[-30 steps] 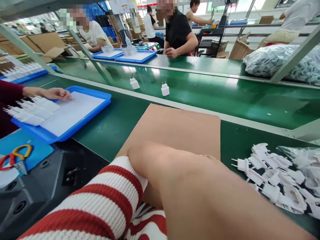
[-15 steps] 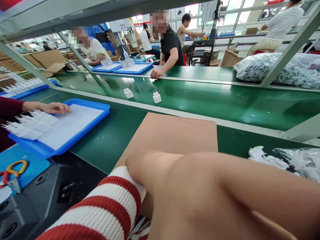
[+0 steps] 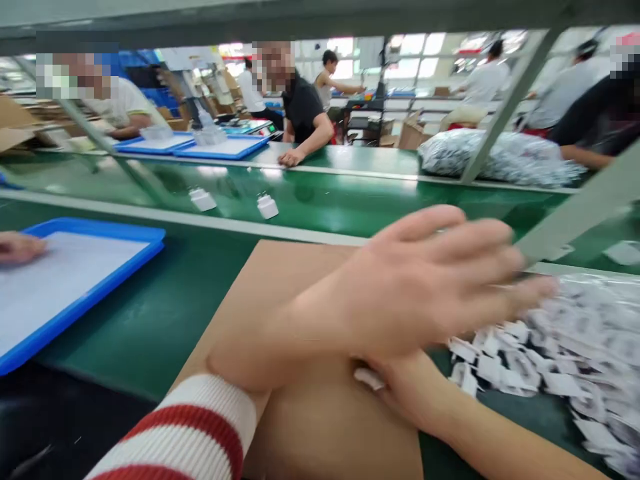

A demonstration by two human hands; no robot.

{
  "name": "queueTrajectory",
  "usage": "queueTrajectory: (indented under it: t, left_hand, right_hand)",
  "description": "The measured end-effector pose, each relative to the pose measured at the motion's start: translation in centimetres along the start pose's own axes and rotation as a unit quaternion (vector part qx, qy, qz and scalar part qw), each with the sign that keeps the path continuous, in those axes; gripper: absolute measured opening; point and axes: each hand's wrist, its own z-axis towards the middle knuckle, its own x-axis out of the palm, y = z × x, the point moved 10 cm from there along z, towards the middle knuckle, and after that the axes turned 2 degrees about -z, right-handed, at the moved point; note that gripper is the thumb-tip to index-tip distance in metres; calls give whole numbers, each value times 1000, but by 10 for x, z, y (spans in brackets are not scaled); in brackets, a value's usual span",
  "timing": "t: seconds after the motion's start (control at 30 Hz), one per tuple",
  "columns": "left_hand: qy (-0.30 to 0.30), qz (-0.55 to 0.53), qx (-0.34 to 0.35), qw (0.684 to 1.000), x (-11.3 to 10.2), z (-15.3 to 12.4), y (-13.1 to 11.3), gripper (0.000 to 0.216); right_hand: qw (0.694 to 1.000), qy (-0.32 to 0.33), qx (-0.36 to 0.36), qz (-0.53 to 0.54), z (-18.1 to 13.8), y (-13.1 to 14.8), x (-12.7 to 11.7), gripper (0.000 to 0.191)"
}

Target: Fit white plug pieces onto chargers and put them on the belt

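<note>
Left hand stretched toward the white parts, right hand tucked under it

Left hand crosses over from the striped sleeve; fingers blurred, extended and slightly spread, nothing seen in them. Fingertips overlap the near edge of the pile of white plug parts in view; contact cannot be told. Right hand sits below, partly covered by the left; its fingers are mostly hidden, so cannot tell whether they pinch. One small white piece shows right against the right hand, over the cardboard sheet, well apart from the left fingertips.

Pile lies on the green bench, right of the cardboard. Beyond, on the green strip past the pale rail, two white plug units lie near each other. Far left: blue tray, a co-worker's hand over it.
</note>
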Motion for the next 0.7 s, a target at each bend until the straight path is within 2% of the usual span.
queueTrajectory:
  t: [0.03,0.07,0.13,0.2,0.3,0.7]
  left_hand:
    - [-15,21,45,999,0,9,0,50]
    - [-32,50,83,995,2,16,3,56]
    - [-57,115,119,985,11,29,19,62]
    - [-62,150,121,979,24,39,42,64]
    - [-59,163,125,977,35,40,61,67]
    - [-64,183,123,973,34,36,64,70]
  right_hand:
    - [1000,12,12,-4,-2,-2,1,15]
    - [999,30,23,-5,-4,-5,4,14]
    - [996,77,42,3,-8,-10,14,22]
    - [992,111,55,6,-11,-15,24,24]
    - [991,121,64,7,-12,-18,31,26]
    - [993,104,53,9,-14,-17,32,26]
